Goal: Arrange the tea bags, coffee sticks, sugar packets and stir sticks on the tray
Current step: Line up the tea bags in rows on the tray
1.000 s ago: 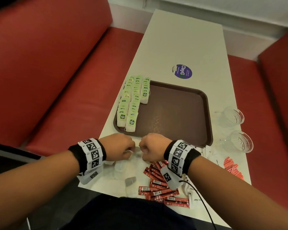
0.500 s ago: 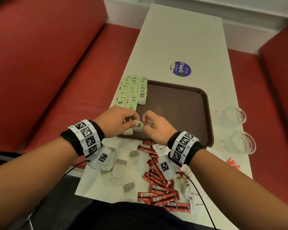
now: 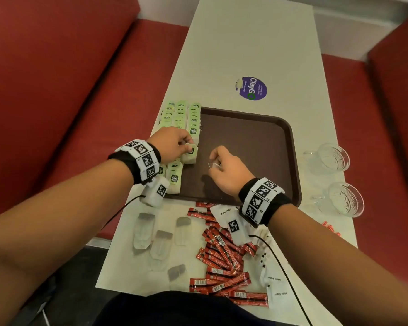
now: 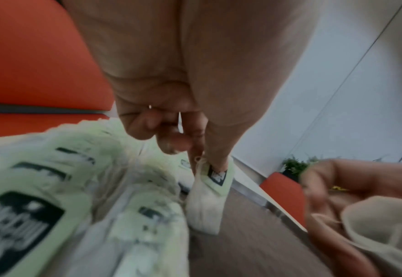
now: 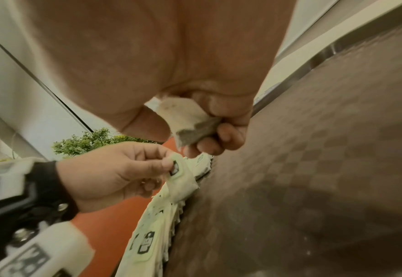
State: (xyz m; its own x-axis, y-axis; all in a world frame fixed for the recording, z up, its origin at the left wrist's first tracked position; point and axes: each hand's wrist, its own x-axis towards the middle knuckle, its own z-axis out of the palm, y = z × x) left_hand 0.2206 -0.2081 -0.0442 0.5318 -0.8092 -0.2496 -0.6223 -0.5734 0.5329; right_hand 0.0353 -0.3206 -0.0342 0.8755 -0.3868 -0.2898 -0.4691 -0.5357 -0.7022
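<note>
A brown tray (image 3: 257, 137) lies on the white table. Rows of green-tagged tea bags (image 3: 181, 114) line its left edge. My left hand (image 3: 186, 143) pinches one tea bag (image 3: 190, 155) by its tag, just above those rows; the left wrist view shows the bag (image 4: 207, 198) hanging from thumb and finger. Over the tray's near left part, my right hand (image 3: 213, 161) grips a crumpled whitish wrapper (image 5: 190, 123) with a grey end. Red coffee sticks (image 3: 222, 255) and white sugar packets (image 3: 224, 214) lie in front of the tray.
Several clear wrappers with grey ends (image 3: 144, 229) lie at the table's near left. Two glass cups (image 3: 327, 158) (image 3: 339, 198) stand right of the tray, with small red pieces (image 3: 330, 228) nearby. Red bench seats flank the table. A round sticker (image 3: 251, 88) sits beyond the tray.
Both hands have moved forward from the table's near edge to over the tray and drawn apart. The left took the tea bag left to the rows; the right kept the wrapper.
</note>
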